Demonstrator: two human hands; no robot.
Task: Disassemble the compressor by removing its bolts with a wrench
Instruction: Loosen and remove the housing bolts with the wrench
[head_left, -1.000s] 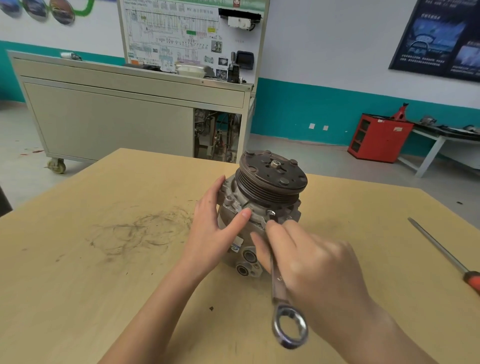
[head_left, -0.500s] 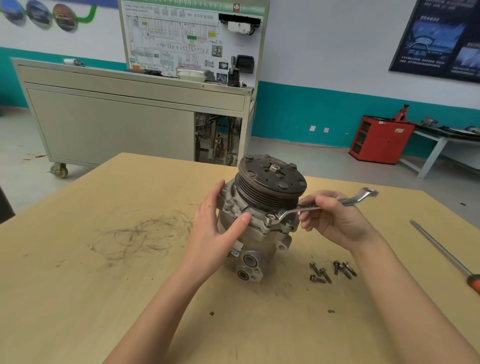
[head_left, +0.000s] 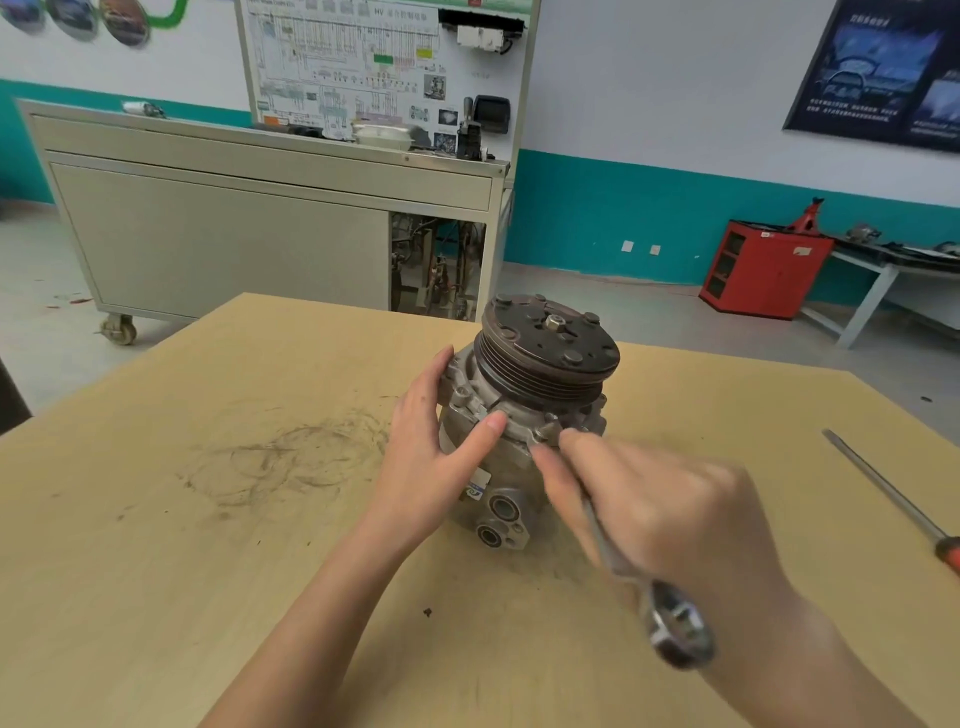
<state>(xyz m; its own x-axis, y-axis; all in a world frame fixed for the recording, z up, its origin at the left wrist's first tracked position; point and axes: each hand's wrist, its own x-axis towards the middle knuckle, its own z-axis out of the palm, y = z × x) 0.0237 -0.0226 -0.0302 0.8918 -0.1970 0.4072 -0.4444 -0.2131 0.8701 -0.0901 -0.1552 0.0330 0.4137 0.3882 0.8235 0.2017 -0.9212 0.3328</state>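
Observation:
The grey compressor stands on the wooden table, its dark grooved pulley tilted up and to the right. My left hand wraps the housing's left side, thumb pressed on the front flange. My right hand grips the shaft of a steel wrench. The wrench's far end sits at a bolt on the flange under the pulley. Its ring end points toward me, blurred. The removed bolts are hidden behind my right hand.
A long screwdriver with a red handle lies at the table's right edge. Dark scuff marks cover the table left of the compressor. Beyond the table stand a wheeled grey cabinet and a red cabinet.
My right hand has swung the wrench handle from pointing right, back round toward me. The loose bolts on the table are now covered by that hand. My left hand has kept its hold.

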